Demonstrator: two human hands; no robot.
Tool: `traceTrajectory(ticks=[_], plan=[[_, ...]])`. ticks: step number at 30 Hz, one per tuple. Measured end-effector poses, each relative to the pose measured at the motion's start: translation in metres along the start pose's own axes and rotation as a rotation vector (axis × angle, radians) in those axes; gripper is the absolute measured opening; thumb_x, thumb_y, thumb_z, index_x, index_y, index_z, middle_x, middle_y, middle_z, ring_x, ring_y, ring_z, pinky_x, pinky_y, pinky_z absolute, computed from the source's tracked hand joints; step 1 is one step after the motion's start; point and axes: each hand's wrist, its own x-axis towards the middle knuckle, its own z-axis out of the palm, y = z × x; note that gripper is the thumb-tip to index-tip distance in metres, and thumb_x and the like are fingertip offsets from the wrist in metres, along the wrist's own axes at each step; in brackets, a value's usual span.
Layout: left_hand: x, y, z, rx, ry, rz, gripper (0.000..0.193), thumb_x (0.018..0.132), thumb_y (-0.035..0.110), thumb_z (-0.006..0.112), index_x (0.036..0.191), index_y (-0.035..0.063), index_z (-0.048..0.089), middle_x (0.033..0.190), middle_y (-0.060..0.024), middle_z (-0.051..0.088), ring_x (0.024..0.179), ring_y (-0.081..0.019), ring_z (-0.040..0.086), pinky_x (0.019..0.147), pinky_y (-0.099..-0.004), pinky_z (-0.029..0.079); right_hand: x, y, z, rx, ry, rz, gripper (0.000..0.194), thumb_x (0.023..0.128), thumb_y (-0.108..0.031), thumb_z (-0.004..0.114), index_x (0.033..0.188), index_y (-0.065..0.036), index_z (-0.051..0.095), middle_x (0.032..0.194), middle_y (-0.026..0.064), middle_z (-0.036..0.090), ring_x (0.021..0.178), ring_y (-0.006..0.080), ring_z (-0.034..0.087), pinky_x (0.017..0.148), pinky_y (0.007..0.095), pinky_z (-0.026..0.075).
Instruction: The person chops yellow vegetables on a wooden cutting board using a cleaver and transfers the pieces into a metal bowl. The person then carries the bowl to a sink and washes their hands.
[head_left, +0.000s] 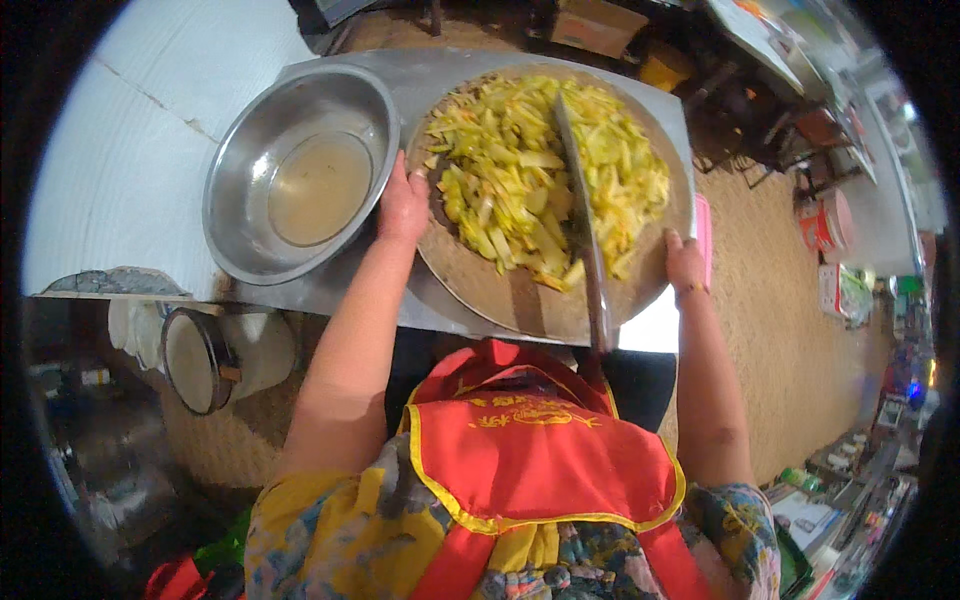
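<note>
A thick round wooden chopping board (480, 292) lies before me on a metal-topped table. My left hand (405, 201) grips its left edge, in the gap beside a steel basin (247, 127). On the opposite edge, my right hand (686, 262) holds the rim with the thumb on top, the other fingers mostly hidden. Chopped yellow-green vegetable, possibly pickled cabbage (510, 180), is heaped over much of the board. A large knife (579, 187) rests across the heap, its handle towards me and reaching past the near rim. Cloudy yellowish liquid (319, 191) covers the basin's bottom.
The metal tabletop (337, 296) adjoins a white surface (150, 150) with a broken edge at left. Below it lies a pale cylindrical container (255, 352). Something pink (703, 232) shows past the table's right edge. Further right are a red-and-white bucket (825, 221) and a long counter (892, 180).
</note>
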Motion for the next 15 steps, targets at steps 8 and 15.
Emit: traceTrajectory(ticks=[8, 15], plan=[[-0.091, 0.034, 0.0, -0.158, 0.109, -0.217, 0.062, 0.092, 0.021, 0.054, 0.139, -0.0103, 0.03, 0.141, -0.0311, 0.037, 0.133, -0.0418, 0.035, 0.112, -0.0438, 0.027, -0.153, -0.114, -0.033, -0.038, -0.307, -0.479, 0.063, 0.084, -0.045, 0.066, 0.122, 0.003, 0.05, 0.1, 0.029, 0.065, 0.1, 0.043, 0.062, 0.088, 0.0464, 0.048], [-0.09, 0.053, 0.019, -0.264, 0.186, -0.431, 0.059, 0.088, 0.009, 0.05, 0.139, -0.0102, 0.028, 0.139, -0.0313, 0.039, 0.13, -0.0417, 0.038, 0.11, -0.0429, 0.032, -0.161, -0.13, -0.035, 0.005, -0.319, -0.247, 0.036, 0.083, -0.017, 0.06, 0.113, 0.002, 0.051, 0.09, 0.025, 0.065, 0.077, 0.0362, 0.065, 0.069, 0.0435, 0.052]])
